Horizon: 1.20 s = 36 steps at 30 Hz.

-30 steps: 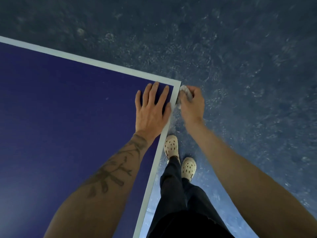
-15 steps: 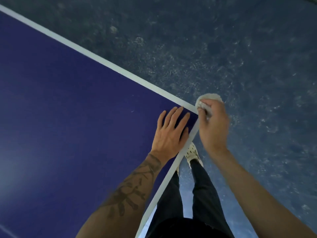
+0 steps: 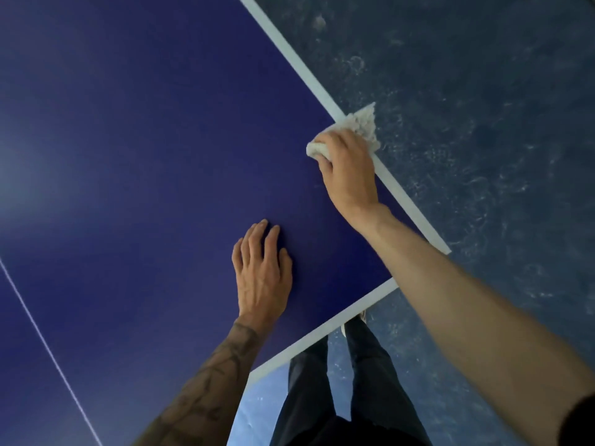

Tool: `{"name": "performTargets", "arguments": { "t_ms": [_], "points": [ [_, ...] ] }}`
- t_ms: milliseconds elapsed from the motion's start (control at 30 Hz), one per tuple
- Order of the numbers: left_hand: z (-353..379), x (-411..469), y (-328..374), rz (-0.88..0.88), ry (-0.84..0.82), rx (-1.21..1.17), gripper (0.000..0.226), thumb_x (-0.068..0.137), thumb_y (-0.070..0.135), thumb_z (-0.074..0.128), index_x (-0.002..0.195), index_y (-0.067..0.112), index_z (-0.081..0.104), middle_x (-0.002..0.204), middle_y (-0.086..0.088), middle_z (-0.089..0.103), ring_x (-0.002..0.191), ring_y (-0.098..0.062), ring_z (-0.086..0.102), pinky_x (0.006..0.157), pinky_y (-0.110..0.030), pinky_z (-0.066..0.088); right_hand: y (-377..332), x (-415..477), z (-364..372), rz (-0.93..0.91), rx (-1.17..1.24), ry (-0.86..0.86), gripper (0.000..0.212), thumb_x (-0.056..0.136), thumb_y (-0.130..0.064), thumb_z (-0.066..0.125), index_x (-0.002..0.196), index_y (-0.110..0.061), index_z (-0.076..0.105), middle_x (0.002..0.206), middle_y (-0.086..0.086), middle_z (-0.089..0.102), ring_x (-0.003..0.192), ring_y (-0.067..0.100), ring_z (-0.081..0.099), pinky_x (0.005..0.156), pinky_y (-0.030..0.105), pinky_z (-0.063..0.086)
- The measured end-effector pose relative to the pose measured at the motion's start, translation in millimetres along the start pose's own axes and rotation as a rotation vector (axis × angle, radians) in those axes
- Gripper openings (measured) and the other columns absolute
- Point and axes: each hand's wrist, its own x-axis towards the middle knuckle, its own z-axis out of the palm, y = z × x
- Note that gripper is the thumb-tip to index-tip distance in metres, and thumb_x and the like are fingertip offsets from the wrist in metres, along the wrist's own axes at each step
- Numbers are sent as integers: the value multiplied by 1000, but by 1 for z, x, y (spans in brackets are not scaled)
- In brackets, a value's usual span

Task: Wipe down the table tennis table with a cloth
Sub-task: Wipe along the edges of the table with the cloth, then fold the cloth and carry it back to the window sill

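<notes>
R hand (image 3: 349, 175) presses the white cloth (image 3: 362, 123) onto the blue table-tennis surface (image 3: 145, 140), right on its white side line (image 3: 289, 56), w/ part of the cloth past the edge. Its grip looks curled round the cloth, tho the fingers are mostly hidden. L hand (image 3: 262, 275) lies flat near the end line (image 3: 322, 329), grip wide, holding nothing. Mottled floor (image 3: 483, 156) beyond.
</notes>
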Motion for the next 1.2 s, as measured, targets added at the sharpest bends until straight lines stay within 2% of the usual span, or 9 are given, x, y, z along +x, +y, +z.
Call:
{"name": "performTargets", "arguments": {
  "t_ms": [167, 267, 433, 533, 733, 833, 900, 1067, 1200],
  "points": [
    [-1, -12, -3, -52, 6, -2, 42, 104, 19, 51, 143, 5, 57, 152, -17, 49, 143, -34, 44, 117, -53, 36, -23, -33, 21, -169, -77, -149, 20, 96, 1, 70, 111, -11, 71, 118, 4, 63, 113, 21, 56, 81, 30, 56],
    [-2, -17, 3, -97, -1, -17, 43, 103, 21, 50, 143, 6, 56, 154, -16, 48, 143, -33, 43, 118, -54, 36, -12, -73, 9, -286, -97, -247, 27, 95, 0, 73, 119, -11, 70, 124, 4, 62, 117, 22, 56, 83, 33, 61],
    [-8, -28, 12, -147, -41, -31, 47, 102, 24, 46, 144, 7, 55, 156, -15, 47, 143, -36, 45, 118, -55, 37, 20, -75, -22, -166, -151, -130, 27, 95, -4, 77, 121, -9, 72, 124, 6, 63, 119, 25, 57, 89, 32, 59],
    [-13, -42, 18, -172, -66, -45, 47, 101, 23, 49, 145, 7, 55, 157, -16, 46, 144, -36, 45, 119, -55, 37, 12, -95, -23, -101, -179, -117, 25, 96, -6, 77, 120, -11, 73, 122, 5, 63, 116, 24, 56, 83, 30, 58],
    [-28, -94, 29, -179, -111, -62, 50, 94, 10, 67, 143, 5, 58, 153, -19, 51, 139, -38, 50, 115, -54, 43, -33, -175, -18, -184, -199, -272, 15, 95, -11, 77, 109, -16, 76, 112, 0, 61, 104, 19, 55, 64, 28, 53],
    [-43, -123, 25, -219, -128, -90, 49, 95, 13, 66, 142, 7, 58, 150, -15, 54, 137, -34, 53, 114, -51, 44, -53, -200, -12, -187, -163, -365, 9, 99, -19, 74, 107, -17, 78, 108, -2, 62, 104, 19, 56, 73, 35, 57],
    [-55, -143, 18, -272, -129, -129, 48, 98, 20, 62, 145, 10, 57, 151, -11, 54, 138, -31, 52, 116, -48, 41, -69, -210, -10, -183, -153, -423, 15, 101, -26, 73, 110, -16, 79, 106, 0, 65, 105, 21, 59, 82, 37, 56],
    [-98, -197, -6, -377, -27, -275, 51, 100, 46, 43, 141, 19, 57, 139, 1, 61, 132, -21, 54, 113, -40, 38, -135, -241, -5, -211, -116, -490, 22, 103, -36, 69, 105, -17, 80, 94, -1, 63, 83, 17, 62, 70, 35, 54],
    [-138, -255, -38, -532, 123, -364, 49, 99, 48, 54, 140, 23, 57, 131, 6, 63, 128, -17, 54, 113, -37, 35, -213, -286, 7, -240, -10, -541, 23, 101, -36, 73, 112, -17, 80, 92, -1, 67, 79, 16, 65, 72, 36, 58]
  ]
}}
